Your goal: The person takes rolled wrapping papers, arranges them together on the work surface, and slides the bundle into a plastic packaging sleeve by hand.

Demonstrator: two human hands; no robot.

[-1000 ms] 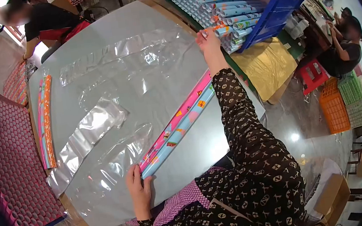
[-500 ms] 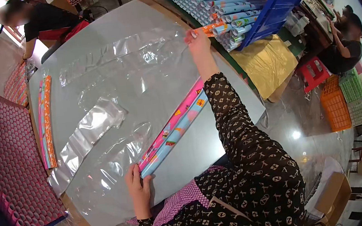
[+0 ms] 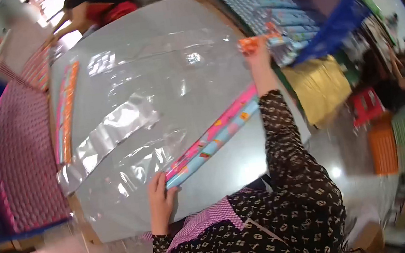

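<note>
On the grey table, a pink patterned roll [image 3: 213, 130] and a light blue patterned roll [image 3: 224, 135] lie side by side on a diagonal. My left hand [image 3: 161, 196] holds their near ends, fingers closed round them. An orange roll [image 3: 249, 44] is in the fingers of my right hand [image 3: 258, 56], its end sticking out of the blue crate of rolls [image 3: 326, 38]. My right forearm hides the far ends of the two rolls. Clear plastic sleeves [image 3: 115, 125] lie flat left of the rolls.
Several rolls [image 3: 69, 113] lie along the table's left edge. A blue crate packed with pink tubes [image 3: 28, 159] stands at the left. Gold sheeting [image 3: 320, 88] is right of the table. A person [image 3: 94, 2] is at the far left, others at the right.
My right hand has drawn the orange roll further out of the crate. The whole view has shifted and is blurred; my left hand still holds the two rolls.
</note>
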